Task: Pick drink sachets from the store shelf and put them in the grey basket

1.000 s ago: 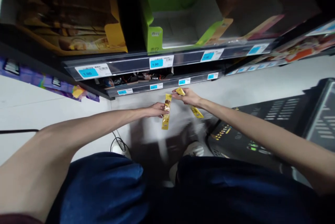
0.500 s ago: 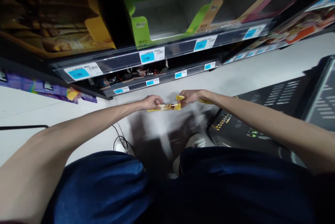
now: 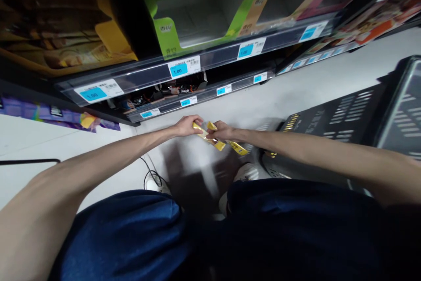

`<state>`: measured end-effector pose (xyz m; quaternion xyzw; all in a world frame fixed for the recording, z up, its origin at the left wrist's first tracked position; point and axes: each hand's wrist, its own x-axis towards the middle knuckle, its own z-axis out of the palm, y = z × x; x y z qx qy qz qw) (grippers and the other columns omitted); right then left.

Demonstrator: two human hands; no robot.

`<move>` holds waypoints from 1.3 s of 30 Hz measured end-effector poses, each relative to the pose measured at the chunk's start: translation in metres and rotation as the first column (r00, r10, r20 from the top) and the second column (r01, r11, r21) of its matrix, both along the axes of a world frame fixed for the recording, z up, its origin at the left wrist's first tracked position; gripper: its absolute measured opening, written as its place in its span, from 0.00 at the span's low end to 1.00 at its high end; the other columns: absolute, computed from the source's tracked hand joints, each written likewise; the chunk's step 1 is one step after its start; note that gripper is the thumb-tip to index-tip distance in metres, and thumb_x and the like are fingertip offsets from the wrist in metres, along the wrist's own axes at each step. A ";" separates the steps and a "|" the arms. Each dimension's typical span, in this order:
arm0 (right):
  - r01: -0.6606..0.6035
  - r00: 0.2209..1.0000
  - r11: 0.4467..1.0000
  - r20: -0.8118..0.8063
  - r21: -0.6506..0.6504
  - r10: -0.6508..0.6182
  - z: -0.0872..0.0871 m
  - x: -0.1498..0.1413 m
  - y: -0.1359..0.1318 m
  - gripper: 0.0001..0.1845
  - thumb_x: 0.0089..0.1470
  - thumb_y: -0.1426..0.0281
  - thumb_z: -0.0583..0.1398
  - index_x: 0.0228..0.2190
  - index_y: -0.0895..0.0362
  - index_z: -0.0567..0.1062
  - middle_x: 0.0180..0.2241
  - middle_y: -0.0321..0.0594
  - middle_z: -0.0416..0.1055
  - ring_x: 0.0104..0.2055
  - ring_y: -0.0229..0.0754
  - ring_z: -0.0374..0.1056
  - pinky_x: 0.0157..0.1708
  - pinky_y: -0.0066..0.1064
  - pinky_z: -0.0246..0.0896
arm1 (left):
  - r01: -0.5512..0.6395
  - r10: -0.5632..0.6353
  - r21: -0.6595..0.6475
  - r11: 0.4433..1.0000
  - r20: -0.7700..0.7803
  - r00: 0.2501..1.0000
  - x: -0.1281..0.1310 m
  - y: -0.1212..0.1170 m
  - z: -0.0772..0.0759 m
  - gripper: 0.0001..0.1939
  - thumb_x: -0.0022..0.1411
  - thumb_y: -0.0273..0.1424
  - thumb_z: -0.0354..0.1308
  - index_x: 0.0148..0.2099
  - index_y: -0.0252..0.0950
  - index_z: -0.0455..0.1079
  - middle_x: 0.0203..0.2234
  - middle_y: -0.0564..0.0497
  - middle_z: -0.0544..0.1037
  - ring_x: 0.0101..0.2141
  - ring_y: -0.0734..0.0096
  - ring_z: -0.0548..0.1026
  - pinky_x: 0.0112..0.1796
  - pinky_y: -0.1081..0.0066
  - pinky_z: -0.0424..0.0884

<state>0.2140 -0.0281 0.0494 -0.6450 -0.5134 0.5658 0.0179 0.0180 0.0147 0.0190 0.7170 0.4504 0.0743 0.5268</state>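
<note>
Pale floor (image 3: 283, 92) is flanked by dark shelving (image 3: 219, 58). Above the floor, one slim yellow packet (image 3: 215, 142) is suspended: its far end is pinched by the left hand (image 3: 187, 126), its long axis slopes nearward and rightward, and its middle is overlapped by the right hand (image 3: 222, 130). A second yellow packet (image 3: 237, 147), roughly parallel, is clasped in the latter.

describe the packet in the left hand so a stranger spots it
In the picture, drop from the dark shelf to the left hand. That hand holds a slim yellow packet; the other yellow packet is in the right hand alone.
</note>
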 end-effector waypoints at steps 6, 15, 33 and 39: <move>0.298 0.954 0.952 -0.014 -0.067 -0.299 0.005 -0.002 -0.008 0.07 0.51 0.72 0.64 0.31 0.60 0.71 0.21 0.34 0.68 0.17 0.30 0.56 0.14 0.23 0.47 | -0.324 0.356 -0.443 0.836 -0.013 0.934 0.006 -0.005 0.010 0.43 0.49 0.37 0.70 0.62 0.35 0.53 0.48 0.38 0.75 0.42 0.59 0.77 0.44 0.60 0.73; 0.284 0.953 0.956 -0.085 -0.077 -0.290 0.006 -0.010 -0.010 0.14 0.46 0.67 0.69 0.30 0.59 0.69 0.22 0.33 0.65 0.18 0.29 0.53 0.13 0.24 0.48 | -0.258 0.449 -0.722 0.642 0.081 0.890 0.015 -0.030 0.018 0.28 0.54 0.28 0.68 0.53 0.36 0.58 0.28 0.48 0.79 0.31 0.63 0.79 0.40 0.57 0.76; 0.337 0.940 0.939 -0.087 0.066 -0.331 -0.011 -0.005 -0.006 0.15 0.41 0.70 0.70 0.33 0.59 0.73 0.23 0.31 0.67 0.19 0.29 0.55 0.16 0.21 0.50 | -0.255 0.388 -0.581 0.773 0.115 0.914 0.015 -0.021 0.007 0.16 0.49 0.34 0.70 0.37 0.35 0.69 0.28 0.52 0.76 0.34 0.69 0.76 0.37 0.68 0.74; 0.319 0.944 0.944 -0.116 0.086 -0.308 -0.006 -0.007 -0.007 0.15 0.39 0.74 0.69 0.32 0.61 0.74 0.23 0.31 0.68 0.21 0.29 0.57 0.20 0.21 0.54 | -0.319 0.471 -0.534 0.783 0.176 0.864 0.020 -0.019 0.004 0.17 0.50 0.37 0.69 0.38 0.34 0.69 0.30 0.51 0.77 0.34 0.70 0.76 0.37 0.67 0.73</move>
